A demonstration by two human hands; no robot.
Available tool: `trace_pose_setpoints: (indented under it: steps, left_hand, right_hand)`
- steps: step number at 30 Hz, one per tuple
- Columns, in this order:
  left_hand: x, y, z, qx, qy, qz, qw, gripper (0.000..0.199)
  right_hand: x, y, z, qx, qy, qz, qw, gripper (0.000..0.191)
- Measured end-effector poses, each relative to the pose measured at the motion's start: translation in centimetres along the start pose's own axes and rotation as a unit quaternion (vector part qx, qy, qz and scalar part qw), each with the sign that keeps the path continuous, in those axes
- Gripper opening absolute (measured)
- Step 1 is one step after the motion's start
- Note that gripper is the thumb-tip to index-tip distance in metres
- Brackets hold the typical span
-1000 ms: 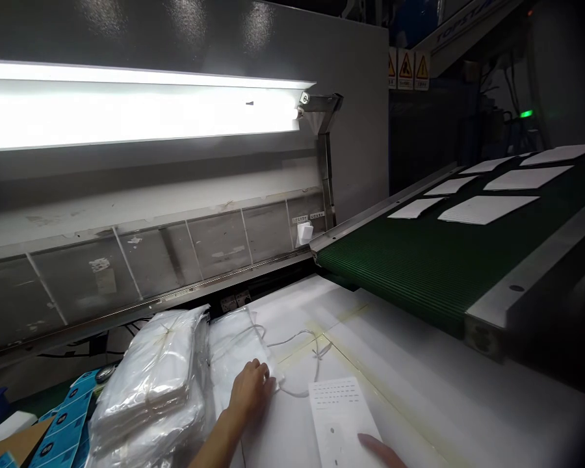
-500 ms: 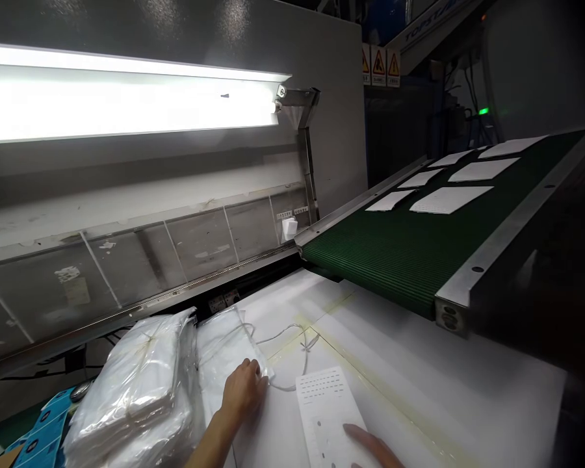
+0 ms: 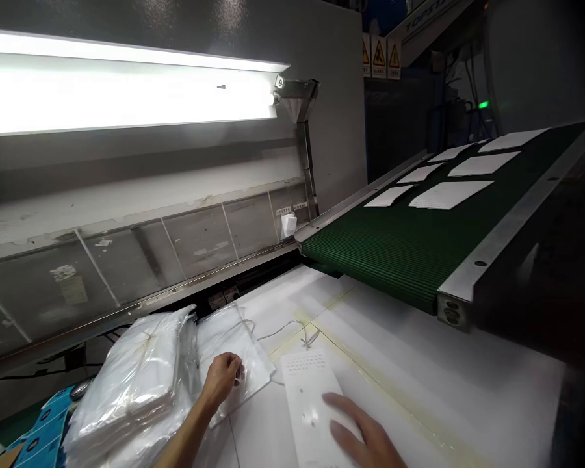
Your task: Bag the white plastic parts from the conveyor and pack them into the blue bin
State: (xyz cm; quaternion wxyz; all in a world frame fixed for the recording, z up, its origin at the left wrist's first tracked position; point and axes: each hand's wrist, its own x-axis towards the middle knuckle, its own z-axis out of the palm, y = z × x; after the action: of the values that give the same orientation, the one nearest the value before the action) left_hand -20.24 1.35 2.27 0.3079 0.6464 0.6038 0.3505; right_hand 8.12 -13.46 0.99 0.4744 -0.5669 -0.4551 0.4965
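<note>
My left hand (image 3: 224, 374) is closed, its fingers curled together over a flat stack of clear plastic bags (image 3: 253, 364); whether a bag edge is pinched in them is hidden. A white plastic panel (image 3: 305, 396) with rows of small slots at its far end and a few holes lies slightly tilted in front of me. Over its right edge are the fingers of my right hand (image 3: 363, 432), gripping it. A thin looped cord (image 3: 292, 325) runs from the bags to just beyond the panel's far end.
A thick tied pile of bagged sheets (image 3: 141, 370) stands left of my left hand. Beyond the taped white table (image 3: 409, 364), a green conveyor belt (image 3: 370, 253) slopes upward, carrying several white panels (image 3: 451, 195). A bright tube lamp (image 3: 127, 84) hangs at upper left.
My left hand has drawn back leftward from the bags' right corner. My right hand has come farther into view, and the white panel has shifted left and away from me with it.
</note>
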Motion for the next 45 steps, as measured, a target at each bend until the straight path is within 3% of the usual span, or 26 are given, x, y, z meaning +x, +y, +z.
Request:
trace_pose_setpoints:
  steps: [3,7,13,20,26,31,34,37,39,41,45]
  left_hand:
    - [-0.2,-0.3,-0.4,-0.050,0.010,-0.018,0.999,0.009]
    - [-0.1,-0.2,-0.8,-0.085,0.043,-0.031,0.995,0.009]
    - [-0.2,2.1,-2.3,-0.112,0.067,-0.027,0.991,0.009]
    - [-1.5,5.6,-2.6,-0.144,0.004,0.009,0.989,0.020]
    - [-3.9,6.1,-0.6,-0.164,-0.063,-0.004,0.984,0.015]
    - [-5.2,6.4,0.4,-0.211,-0.092,-0.041,0.972,0.027]
    - [-6.1,6.8,0.3,-0.277,-0.106,-0.088,0.951,0.033]
    - [-6.9,7.5,0.7,-0.371,-0.149,-0.110,0.910,0.019]
    - [-7.3,7.9,1.2,-0.398,-0.185,-0.090,0.894,0.010]
    - [-7.2,8.1,1.9,-0.348,-0.191,-0.053,0.916,0.008]
    - [-6.8,8.4,3.4,-0.174,-0.100,0.005,0.980,0.009]
  right_hand:
    - [2.9,-2.1,3.7,0.050,-0.065,-0.008,0.997,0.053]
    - [6.4,-3.0,8.2,0.042,-0.118,-0.009,0.992,0.045]
    - [8.6,-1.8,10.2,-0.017,-0.108,-0.018,0.994,0.040]
    - [8.4,-2.4,10.0,-0.046,-0.086,-0.038,0.994,0.038]
    - [6.3,-4.0,10.2,-0.068,-0.087,-0.110,0.988,0.049]
    - [5.0,-4.1,9.7,-0.077,-0.072,-0.160,0.981,0.036]
    - [5.3,-3.0,8.6,-0.069,-0.046,-0.154,0.985,0.038]
    - [5.6,-2.5,7.4,-0.090,-0.026,-0.161,0.982,0.037]
    - [5.6,-2.7,6.4,-0.108,-0.015,-0.168,0.980,0.036]
    - [5.5,-3.2,4.9,-0.120,-0.001,-0.162,0.979,0.037]
    - [3.8,-3.8,0.1,-0.078,0.043,-0.127,0.988,0.043]
